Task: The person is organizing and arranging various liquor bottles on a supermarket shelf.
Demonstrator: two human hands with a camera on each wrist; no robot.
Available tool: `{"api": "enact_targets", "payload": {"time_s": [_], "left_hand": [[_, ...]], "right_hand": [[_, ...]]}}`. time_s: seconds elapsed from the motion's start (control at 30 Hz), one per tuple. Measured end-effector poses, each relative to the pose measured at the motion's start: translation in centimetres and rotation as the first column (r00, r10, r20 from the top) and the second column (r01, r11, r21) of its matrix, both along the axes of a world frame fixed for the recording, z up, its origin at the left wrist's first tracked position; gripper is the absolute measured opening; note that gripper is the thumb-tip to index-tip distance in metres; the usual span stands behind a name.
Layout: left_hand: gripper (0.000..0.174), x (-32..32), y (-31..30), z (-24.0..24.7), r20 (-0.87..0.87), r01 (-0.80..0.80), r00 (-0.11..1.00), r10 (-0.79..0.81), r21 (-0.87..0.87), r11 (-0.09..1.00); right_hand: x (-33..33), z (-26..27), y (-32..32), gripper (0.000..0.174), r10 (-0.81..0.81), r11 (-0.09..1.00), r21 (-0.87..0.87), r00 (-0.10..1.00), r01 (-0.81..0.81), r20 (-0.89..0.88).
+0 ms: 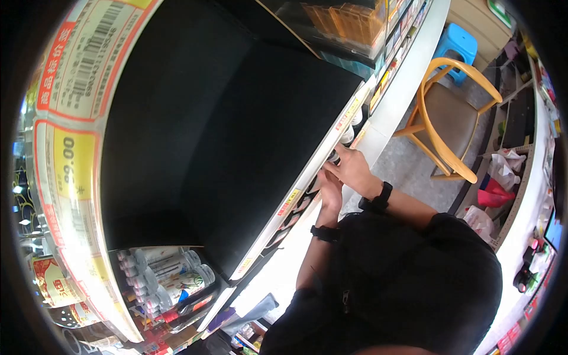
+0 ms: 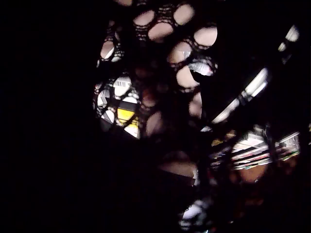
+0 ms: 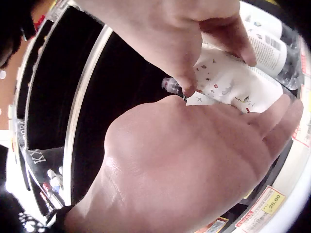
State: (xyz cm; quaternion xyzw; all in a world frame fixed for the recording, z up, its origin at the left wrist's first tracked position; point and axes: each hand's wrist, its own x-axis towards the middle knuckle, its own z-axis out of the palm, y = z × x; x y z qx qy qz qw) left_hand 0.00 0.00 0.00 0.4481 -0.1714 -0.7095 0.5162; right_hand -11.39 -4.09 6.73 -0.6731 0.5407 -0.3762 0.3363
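Note:
In the right wrist view, my right hand [image 3: 160, 34] reaches in from the top, thumb and a finger pinching a white bottle [image 3: 226, 80] with small printed pictures. My left hand [image 3: 189, 160] lies across the front of it, palm toward the camera and fingers extended, covering its lower side. A small clear cap [image 3: 170, 85] shows left of the thumb. In the head view, the right hand [image 1: 355, 168] and left hand [image 1: 331, 192] are together at the shelf's front edge. Dark mesh blocks most of the left wrist view.
More white-labelled bottles [image 3: 267, 48] stand beside the held one. A price rail [image 1: 296, 195] runs along the shelf edge, above a black shelf panel [image 1: 254, 118]. Clear bottles [image 1: 171, 278] sit at lower left. A wooden chair [image 1: 452, 118] and blue stool [image 1: 458, 47] stand behind.

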Motion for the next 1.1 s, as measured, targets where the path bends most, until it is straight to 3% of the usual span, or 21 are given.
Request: {"api": "enact_targets", "payload": {"time_s": [0.1,0.3,0.47,0.5,0.57,0.77,0.87,0.9,0.97,1.1], "left_hand": [[0.065,-1.1,-0.8,0.8,0.005,-0.049,0.999,0.049,-0.057,0.997],[0.064,-0.8,-1.7,0.5,0.04,-0.139,0.99,0.139,0.003,0.99],[0.071,-0.4,-2.2,3.2,0.123,-0.028,0.992,0.024,0.026,0.999],[0.071,-0.3,-2.2,3.0,0.116,-0.059,0.992,0.056,0.021,0.998],[0.075,0.0,-2.0,2.0,0.157,0.034,0.987,-0.039,0.037,0.999],[0.075,0.4,0.4,-0.5,0.23,0.106,0.968,-0.104,0.005,0.994],[0.068,1.3,1.7,0.7,0.247,0.131,0.961,-0.126,-0.004,0.991],[0.068,1.6,3.0,0.7,0.24,0.11,0.965,-0.107,0.002,0.994],[0.073,2.8,4.2,0.7,0.377,0.266,0.9,-0.216,-0.083,0.961],[0.059,5.6,8.8,0.8,0.364,0.346,0.884,-0.294,-0.087,0.934]], "right_hand": [[-0.4,-0.1,-0.8,0.054,0.03,0.999,0.02,0.999,-0.031,0.042],[0.3,-0.5,-1.2,0.047,0.036,0.999,-0.04,0.998,-0.034,0.048],[1.1,-1.7,-2.1,0.027,0.017,1.0,-0.012,0.999,-0.017,-0.045],[1.1,-1.9,-2.3,0.027,0.048,0.999,-0.017,0.997,-0.049,-0.052],[1.3,-2.3,-2.4,0.024,0.009,0.999,0.049,0.995,-0.005,-0.094],[1.6,-2.8,-1.9,0.026,-0.019,0.999,-0.03,0.998,0.017,-0.063],[2.0,-2.7,-0.9,0.028,-0.101,0.994,-0.058,0.994,0.098,-0.053],[1.7,-4.0,-0.2,0.037,-0.068,0.99,-0.123,0.998,0.069,0.009],[2.2,-3.7,1.1,0.053,-0.124,0.977,-0.172,0.992,0.127,0.028],[3.3,-3.0,6.5,0.064,-0.217,0.968,-0.102,0.969,0.229,0.119]]}}
